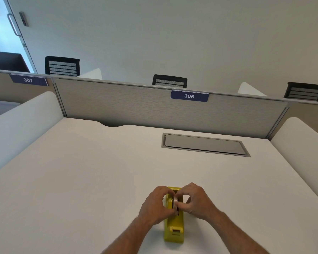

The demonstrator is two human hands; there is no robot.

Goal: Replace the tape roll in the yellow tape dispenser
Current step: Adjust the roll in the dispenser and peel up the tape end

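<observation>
White desk (81, 180) held the dispenser (173, 228); both hands, left (155, 204) and right (197, 200), pinched the roll (175, 202) at its cradle, seemingly mid-swap, not yet settled.

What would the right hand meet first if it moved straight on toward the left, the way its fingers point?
Likely the tape roll in the yellow dispenser; the right hand already seems to touch it. Just beyond is the left hand.

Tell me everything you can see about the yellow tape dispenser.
The yellow tape dispenser looks like glossy plastic, long and narrow, lying on the white desk, its length running away from the camera. A pale tape roll stands in its middle slot. The left hand and right hand grip around the roll.
</observation>
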